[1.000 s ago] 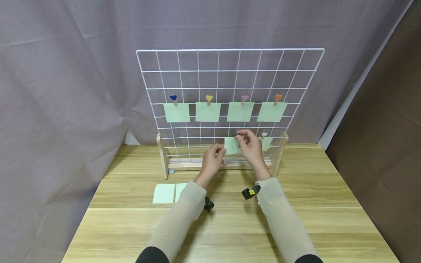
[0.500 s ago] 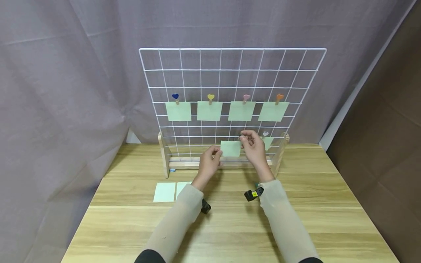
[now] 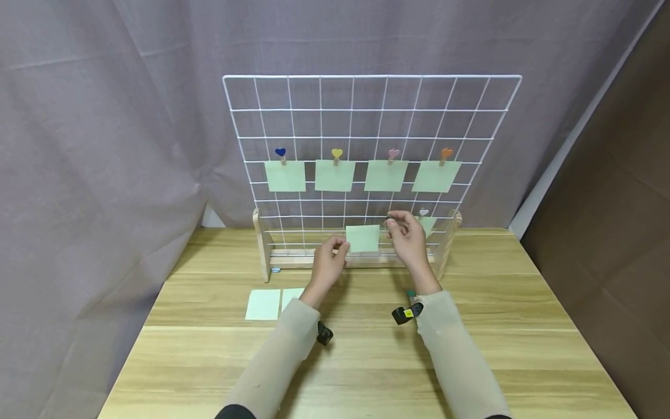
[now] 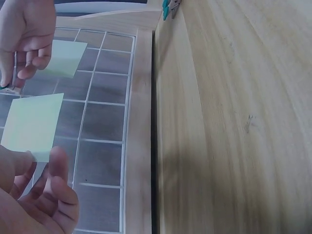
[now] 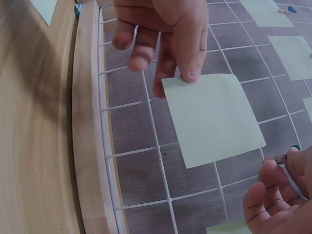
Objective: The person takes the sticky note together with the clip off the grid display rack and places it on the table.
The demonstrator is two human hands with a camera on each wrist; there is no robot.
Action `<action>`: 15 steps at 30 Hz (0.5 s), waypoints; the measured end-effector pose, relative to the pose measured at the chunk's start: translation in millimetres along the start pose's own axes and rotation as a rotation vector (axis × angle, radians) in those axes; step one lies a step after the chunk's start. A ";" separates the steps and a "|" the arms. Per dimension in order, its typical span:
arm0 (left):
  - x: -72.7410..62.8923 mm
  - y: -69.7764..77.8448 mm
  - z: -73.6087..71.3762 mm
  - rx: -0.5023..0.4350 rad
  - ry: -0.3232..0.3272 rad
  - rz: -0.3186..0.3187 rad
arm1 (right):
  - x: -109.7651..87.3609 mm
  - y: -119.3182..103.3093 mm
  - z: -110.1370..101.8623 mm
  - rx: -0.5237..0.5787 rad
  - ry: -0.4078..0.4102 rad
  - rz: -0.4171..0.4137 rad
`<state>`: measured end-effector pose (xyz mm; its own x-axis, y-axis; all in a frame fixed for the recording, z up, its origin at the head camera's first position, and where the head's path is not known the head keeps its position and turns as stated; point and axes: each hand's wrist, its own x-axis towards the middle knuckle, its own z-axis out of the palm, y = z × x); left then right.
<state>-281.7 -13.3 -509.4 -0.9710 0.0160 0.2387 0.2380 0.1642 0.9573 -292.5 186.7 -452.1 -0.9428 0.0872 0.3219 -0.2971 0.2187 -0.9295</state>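
A pale green paper note (image 3: 362,238) is pinched at its lower edge by my left hand (image 3: 328,265), in front of the lower part of a white wire grid (image 3: 371,123). In the right wrist view, thumb and fingers hold one corner of the note (image 5: 214,119). My right hand (image 3: 408,238), just right of the note and apart from it, pinches a small wooden clothespin (image 5: 280,158) with a dark green top. Behind that hand, a partly hidden note (image 3: 427,224) hangs under a white heart clothespin (image 3: 423,212).
Several notes hang in a row above, under blue (image 3: 280,152), yellow, pink and orange heart clothespins. Loose notes (image 3: 263,304) lie on the wooden table (image 3: 209,361) at left. Teal-topped clothespins (image 4: 170,7) lie by the stand's right end. Wooden feet (image 3: 261,247) support the grid.
The note has moved left and slightly down with my left hand. My right hand has shifted a little right, and a gap now shows between it and the note it overlapped before.
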 end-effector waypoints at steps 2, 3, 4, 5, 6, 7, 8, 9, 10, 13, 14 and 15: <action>0.4 0.5 -1.3 0.013 0.002 0.007 | -2.4 -4.2 -1.4 -0.008 -0.007 0.018; 0.6 0.6 -2.1 0.020 0.003 0.009 | -2.9 -3.8 -1.7 -0.008 -0.008 0.017; 0.9 1.0 -2.9 0.025 0.005 0.011 | -3.6 -3.8 -1.8 -0.009 -0.006 0.015; 1.0 1.7 -3.6 0.031 0.008 0.011 | -4.2 -3.9 -1.6 -0.009 -0.004 0.015; 1.0 2.4 -4.3 0.038 0.011 0.012 | -4.5 -3.8 -1.4 -0.009 0.000 0.014; 0.8 3.0 -5.2 0.041 0.013 0.011 | -5.2 -3.7 -1.1 -0.010 0.005 0.004; 0.6 3.3 -6.1 0.042 0.015 0.010 | -3.8 2.0 -0.8 -0.003 0.012 -0.007; 0.0 4.0 -7.0 0.045 0.017 0.009 | -4.5 1.9 -0.5 0.000 0.017 -0.016; -0.3 4.7 -7.9 0.046 0.019 0.009 | -4.6 2.3 -0.6 0.000 0.022 -0.019; -1.6 6.2 -10.5 0.046 0.019 0.011 | -4.6 4.4 -2.0 -0.007 0.027 -0.015; -2.0 6.8 -11.5 0.048 0.020 0.014 | -4.7 5.1 -2.5 -0.009 0.030 -0.009; -2.6 7.3 -12.4 0.049 0.020 0.017 | -5.1 5.6 -3.3 -0.016 0.032 0.001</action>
<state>-277.1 -24.4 -501.0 -0.9660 -0.0003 0.2587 0.2527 0.2117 0.9441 -288.8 190.6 -458.4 -0.9378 0.1183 0.3265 -0.2931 0.2343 -0.9269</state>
